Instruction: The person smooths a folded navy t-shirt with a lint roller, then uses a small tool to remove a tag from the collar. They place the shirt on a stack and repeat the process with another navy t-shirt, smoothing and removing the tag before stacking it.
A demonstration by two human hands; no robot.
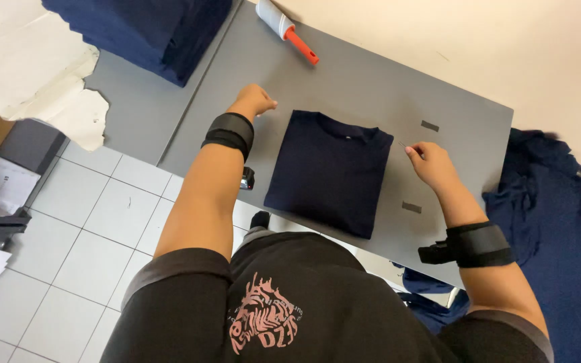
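A folded dark navy garment (329,172) lies flat on the grey table (344,87), its collar toward the far side. My left hand (255,99) rests on the table just left of the garment's far corner, fingers curled, nothing seen in it. My right hand (429,163) hovers to the right of the garment, with thumb and fingers pinched on a thin thread or bit of lint (403,144) near the garment's edge. Both wrists carry black bands.
A lint roller (286,28) with a red handle lies at the table's far edge. A stack of navy garments (149,30) sits at the far left. A heap of loose navy garments (559,222) lies to the right. Two grey tape marks (429,126) are on the table. White paper (28,67) lies left, over tiled floor.
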